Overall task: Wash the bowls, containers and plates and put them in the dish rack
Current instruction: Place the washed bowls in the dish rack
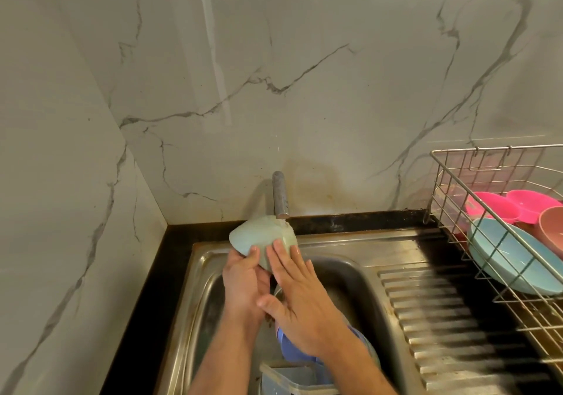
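A pale green bowl (262, 236) is held tilted, bottom up, right under the tap spout (281, 195) above the sink (201, 288). My left hand (243, 285) grips its lower rim. My right hand (295, 300) lies flat against the bowl's outer side, fingers spread. Below my arms in the basin sit a purple-blue dish (292, 352) and a clear plastic container (289, 379). The wire dish rack (457, 163) at the right holds a light blue plate (511, 260), pink bowls (533, 208) and a salmon bowl (553, 227).
A ribbed steel drainboard (441, 318) runs between the basin and the rack. Marble walls close in at the back and left, with a black counter strip (170, 260) along the sink's edge.
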